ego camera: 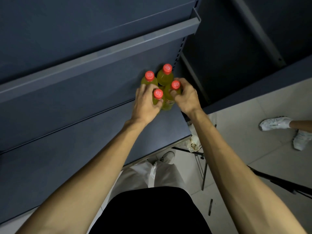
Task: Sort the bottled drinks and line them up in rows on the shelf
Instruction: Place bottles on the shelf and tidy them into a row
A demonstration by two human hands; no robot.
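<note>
Four yellow bottles with red caps stand clustered near the right end of the dark shelf (84, 125) | left hand (145, 105) grips front-left bottle (157, 97) | right hand (185, 97) grips front-right bottle (174, 88) | back-left bottle (149, 78) and back-right bottle (166, 73) stand free.

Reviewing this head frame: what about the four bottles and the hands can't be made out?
- Front-left bottle: body hidden by the left hand.
- Front-right bottle: label partly covered by the right hand, unreadable.
- Cap embossing: too small.
- Bottle bases on the shelf: hidden by the bottles themselves.
</note>
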